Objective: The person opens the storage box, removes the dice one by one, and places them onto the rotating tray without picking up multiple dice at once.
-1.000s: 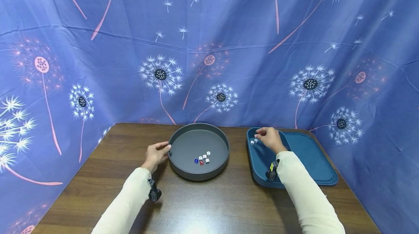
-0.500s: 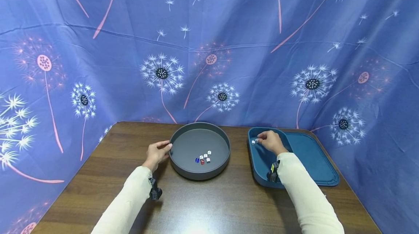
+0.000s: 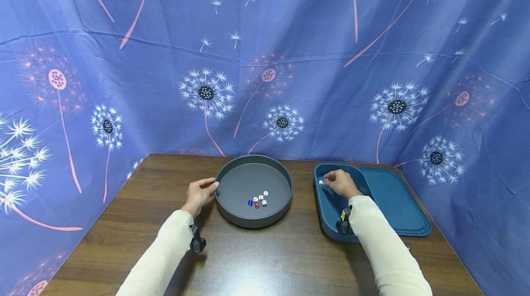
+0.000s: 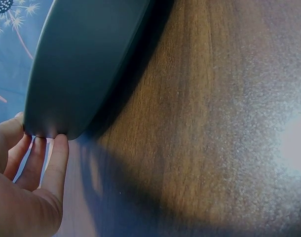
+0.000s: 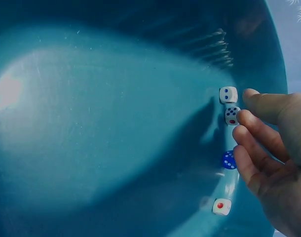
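Observation:
My left hand (image 3: pixel 198 196) grips the left rim of a round dark grey tray (image 3: pixel 285 204), thumb on the rim and fingertips against the outer wall (image 4: pixel 86 59). Several dice (image 3: pixel 261 198) sit together inside that tray: white ones, one red and one blue. Over the left part of a blue bin (image 3: pixel 327 222) my right hand (image 3: pixel 342 183) reaches down among more dice. In the right wrist view a white die with blue dots (image 5: pixel 232 116) lies at the index fingertip, with the thumb apart from it. Another white die (image 5: pixel 228 95) is near the thumb; a blue die (image 5: pixel 229 159) is beside the lower fingers.
A white die with a red dot (image 5: pixel 221 206) lies lower along the bin's wall. The flat blue right section (image 3: pixel 397 199) adjoins the bin. Everything stands on a brown wooden table (image 3: pixel 281 259), with a blue dandelion-print cloth (image 3: pixel 248 33) hanging behind and at the sides.
My right hand has come down and closer to the dice in the blue bin, covering more of one white die. My left hand stays on the round tray, whose dice have not moved.

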`<action>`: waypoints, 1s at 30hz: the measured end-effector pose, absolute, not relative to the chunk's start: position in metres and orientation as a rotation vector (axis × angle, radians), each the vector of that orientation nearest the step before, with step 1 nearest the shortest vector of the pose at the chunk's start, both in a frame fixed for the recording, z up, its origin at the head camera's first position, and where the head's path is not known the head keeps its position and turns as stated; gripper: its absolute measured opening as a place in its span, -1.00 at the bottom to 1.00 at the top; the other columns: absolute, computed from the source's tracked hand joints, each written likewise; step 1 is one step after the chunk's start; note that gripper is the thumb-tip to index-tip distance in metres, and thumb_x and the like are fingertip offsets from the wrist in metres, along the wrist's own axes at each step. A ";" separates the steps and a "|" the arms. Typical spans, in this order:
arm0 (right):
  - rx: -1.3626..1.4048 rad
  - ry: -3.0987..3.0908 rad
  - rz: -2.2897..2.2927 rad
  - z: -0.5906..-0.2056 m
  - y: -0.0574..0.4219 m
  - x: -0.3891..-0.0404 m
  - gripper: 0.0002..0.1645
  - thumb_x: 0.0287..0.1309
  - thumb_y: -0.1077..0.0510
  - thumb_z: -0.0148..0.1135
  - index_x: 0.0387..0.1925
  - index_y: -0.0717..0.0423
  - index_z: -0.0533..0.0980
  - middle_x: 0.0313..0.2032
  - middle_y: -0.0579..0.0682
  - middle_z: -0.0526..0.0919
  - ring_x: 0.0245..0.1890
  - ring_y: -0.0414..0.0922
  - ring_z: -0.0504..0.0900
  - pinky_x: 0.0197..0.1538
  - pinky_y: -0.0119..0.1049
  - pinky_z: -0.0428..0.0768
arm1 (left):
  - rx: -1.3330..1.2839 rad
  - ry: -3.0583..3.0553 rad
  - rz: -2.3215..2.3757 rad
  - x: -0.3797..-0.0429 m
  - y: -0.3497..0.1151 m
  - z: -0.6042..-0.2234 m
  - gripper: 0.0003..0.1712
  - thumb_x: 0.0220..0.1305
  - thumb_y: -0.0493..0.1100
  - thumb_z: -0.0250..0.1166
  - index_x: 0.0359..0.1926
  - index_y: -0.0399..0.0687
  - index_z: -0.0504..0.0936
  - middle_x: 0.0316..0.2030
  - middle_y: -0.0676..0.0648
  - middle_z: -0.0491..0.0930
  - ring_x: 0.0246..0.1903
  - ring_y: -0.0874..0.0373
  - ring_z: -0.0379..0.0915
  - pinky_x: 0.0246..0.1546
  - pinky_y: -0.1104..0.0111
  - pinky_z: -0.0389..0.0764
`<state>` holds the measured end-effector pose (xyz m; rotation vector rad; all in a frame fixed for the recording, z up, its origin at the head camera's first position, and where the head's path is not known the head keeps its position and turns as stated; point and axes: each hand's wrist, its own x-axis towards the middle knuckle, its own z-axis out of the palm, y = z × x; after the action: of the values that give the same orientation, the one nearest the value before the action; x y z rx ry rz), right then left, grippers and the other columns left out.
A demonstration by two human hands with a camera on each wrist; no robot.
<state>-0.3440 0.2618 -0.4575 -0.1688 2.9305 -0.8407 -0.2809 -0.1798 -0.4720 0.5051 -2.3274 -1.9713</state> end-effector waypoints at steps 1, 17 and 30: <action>-0.189 2.929 -0.839 -0.458 0.262 -0.344 -0.71 0.22 0.23 0.22 -0.05 0.28 0.60 -0.19 0.18 0.67 -0.22 0.03 0.60 -0.22 -0.10 0.64 | 0.503 -2.327 -1.971 -0.281 -0.180 -0.472 -0.59 0.27 -0.25 0.28 0.13 -0.28 0.56 0.10 -0.34 0.49 -0.17 0.08 0.57 -0.07 0.18 0.67; -0.303 2.808 -0.783 -0.456 0.262 -0.341 -0.65 0.17 0.31 0.24 0.02 0.26 0.56 -0.25 0.11 0.67 -0.31 -0.08 0.57 -0.31 -0.23 0.58 | 0.506 -2.313 -1.967 -0.282 -0.180 -0.475 -0.59 0.26 -0.26 0.29 0.12 -0.28 0.56 0.11 -0.34 0.48 -0.21 0.11 0.57 -0.11 0.20 0.68; -0.262 2.846 -0.821 -0.462 0.267 -0.341 -0.89 0.06 0.36 0.30 -0.31 0.28 0.59 -0.42 0.02 0.65 -0.42 -0.14 0.52 -0.36 -0.32 0.54 | 0.521 -2.327 -1.958 -0.281 -0.180 -0.473 -0.59 0.26 -0.25 0.30 0.12 -0.27 0.57 0.12 -0.34 0.47 -0.23 0.10 0.57 -0.16 0.26 0.70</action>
<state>-0.3415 0.2665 -0.4622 -0.2621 2.8460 -0.8214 -0.2814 -0.1795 -0.4729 0.5209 -2.3266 -1.9580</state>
